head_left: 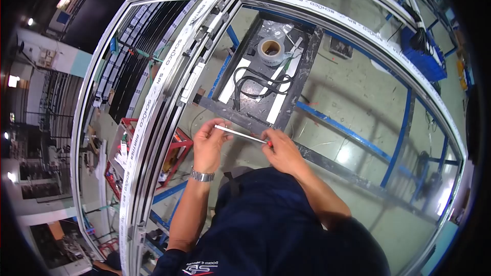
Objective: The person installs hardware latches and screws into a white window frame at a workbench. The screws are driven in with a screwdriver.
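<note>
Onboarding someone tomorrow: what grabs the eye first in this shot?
The big white window frame sweeping across the view, branded film on its profiles. At centre, the left hand and right hand hold a thin metal rod between them. Behind, a tape roll sits on a dark tray.

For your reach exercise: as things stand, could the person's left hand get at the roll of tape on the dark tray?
Probably yes: the left hand holds the thin rod's end, but nothing visibly blocks the way to the roll of tape on the tray.

White frame [169, 66], navy sleeve [266, 214]
</note>
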A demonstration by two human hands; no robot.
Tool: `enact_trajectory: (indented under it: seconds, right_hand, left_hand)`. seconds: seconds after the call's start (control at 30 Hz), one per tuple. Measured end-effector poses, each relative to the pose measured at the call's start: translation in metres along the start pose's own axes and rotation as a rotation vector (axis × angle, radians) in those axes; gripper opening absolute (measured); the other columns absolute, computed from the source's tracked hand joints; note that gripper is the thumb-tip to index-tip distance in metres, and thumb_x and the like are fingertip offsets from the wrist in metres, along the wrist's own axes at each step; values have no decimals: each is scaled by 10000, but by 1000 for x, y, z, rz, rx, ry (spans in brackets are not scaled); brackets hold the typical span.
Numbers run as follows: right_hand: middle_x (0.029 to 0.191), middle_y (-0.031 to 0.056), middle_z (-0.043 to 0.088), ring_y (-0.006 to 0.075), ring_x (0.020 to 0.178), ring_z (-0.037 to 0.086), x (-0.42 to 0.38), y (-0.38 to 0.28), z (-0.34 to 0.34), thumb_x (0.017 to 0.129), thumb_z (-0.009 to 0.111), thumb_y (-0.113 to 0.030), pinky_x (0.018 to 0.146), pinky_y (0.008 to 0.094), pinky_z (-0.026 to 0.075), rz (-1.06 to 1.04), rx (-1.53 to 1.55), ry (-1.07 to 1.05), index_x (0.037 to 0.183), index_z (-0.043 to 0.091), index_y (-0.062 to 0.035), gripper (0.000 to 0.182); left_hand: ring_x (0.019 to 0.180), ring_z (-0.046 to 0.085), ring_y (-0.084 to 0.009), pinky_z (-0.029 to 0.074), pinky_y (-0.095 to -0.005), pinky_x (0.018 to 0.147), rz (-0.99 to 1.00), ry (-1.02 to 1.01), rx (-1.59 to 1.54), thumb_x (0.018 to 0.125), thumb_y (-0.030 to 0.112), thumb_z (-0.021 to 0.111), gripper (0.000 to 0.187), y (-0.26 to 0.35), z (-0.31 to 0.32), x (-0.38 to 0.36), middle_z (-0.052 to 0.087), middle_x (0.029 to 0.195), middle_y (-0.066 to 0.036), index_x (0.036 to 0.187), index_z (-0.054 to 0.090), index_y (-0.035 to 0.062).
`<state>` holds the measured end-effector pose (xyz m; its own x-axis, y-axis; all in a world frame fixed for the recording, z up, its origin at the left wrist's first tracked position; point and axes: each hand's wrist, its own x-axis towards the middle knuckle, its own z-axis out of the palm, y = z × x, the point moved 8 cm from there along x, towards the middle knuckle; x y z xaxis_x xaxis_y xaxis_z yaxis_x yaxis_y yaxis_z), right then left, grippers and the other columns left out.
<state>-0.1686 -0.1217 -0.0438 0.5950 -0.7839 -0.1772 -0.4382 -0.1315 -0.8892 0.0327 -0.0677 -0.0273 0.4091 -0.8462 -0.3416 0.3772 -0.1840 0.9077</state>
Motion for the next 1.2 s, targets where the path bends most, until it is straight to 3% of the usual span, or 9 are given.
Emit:
enact_trajectory:
  seconds: [0.07, 0.1, 0.17, 0.33, 0.57, 0.83, 1.1, 1.13, 1.2]
  right_hand:
    - [905, 164, 599, 350, 841, 580, -9, -26, 11, 914, 574, -265, 749, 453, 463, -122, -17, 110, 1009, 604, -78, 212]
    - [888, 154, 602, 349, 836, 580, 3, 24, -47, 918, 569, -258, 742, 449, 466, -71, -124, 133, 993, 613, -77, 201]
    - [855, 133, 609, 346, 825, 580, 16, 23, -45, 924, 561, -245, 727, 441, 473, -47, -112, 188, 961, 630, -77, 186]
    - [824, 87, 620, 295, 824, 594, 42, 39, -52, 871, 634, -227, 687, 400, 502, 30, -133, 341, 1010, 689, -113, 188]
    - [791, 73, 568, 258, 775, 567, 97, 54, -52, 854, 660, -209, 627, 378, 497, 79, -241, 363, 1038, 697, -130, 203]
    - [786, 67, 553, 249, 769, 558, 165, 56, -43, 852, 666, -211, 605, 380, 494, 74, -244, 379, 1059, 699, -145, 219]
    - [768, 78, 573, 278, 745, 577, 217, 61, -43, 876, 639, -236, 637, 389, 495, -4, -93, 239, 1095, 689, -148, 241]
    - [777, 84, 577, 288, 770, 594, 224, 61, -42, 882, 627, -239, 647, 400, 494, 2, -40, 209, 1086, 687, -141, 235]
    - [784, 90, 581, 292, 783, 602, 242, 59, -37, 880, 624, -231, 653, 406, 497, 10, -14, 193, 1072, 686, -133, 224]
  left_hand:
    - [920, 679, -242, 574, -380, 806, 47, -6, -19, 914, 68, 626, 192, 32, -15, -5, 675, 1022, -126, 1098, 609, 17]
    - [920, 680, -243, 575, -385, 807, -23, -15, -128, 913, 67, 626, 190, -16, 43, 36, 675, 1019, -125, 1096, 610, 16]
    - [920, 681, -247, 576, -393, 807, -103, 38, -123, 912, 64, 626, 186, -4, 39, 54, 674, 1012, -124, 1091, 611, 14]
    - [909, 689, -248, 595, -379, 765, -140, 61, -13, 934, 79, 598, 162, -11, 38, 110, 674, 996, -123, 1091, 599, 36]
    - [869, 700, -260, 603, -342, 715, -194, 16, 108, 895, 65, 653, 171, -18, 41, 195, 683, 950, -141, 1043, 609, -9]
    - [906, 700, -265, 626, -336, 717, -162, -16, 266, 913, 31, 610, 136, 4, 24, 258, 673, 948, -144, 1038, 613, -22]
    - [954, 685, -276, 604, -365, 776, -70, -37, 212, 916, 15, 594, 162, 15, 8, 285, 668, 1015, -137, 1073, 610, -26]
    - [1001, 666, -265, 582, -372, 827, -45, -45, 190, 924, 46, 594, 214, 15, 3, 288, 660, 1047, -125, 1129, 587, -16]
    - [1043, 644, -249, 560, -365, 872, -40, 71, 107, 931, 78, 595, 255, 18, -4, 297, 658, 1063, -115, 1168, 564, -10]
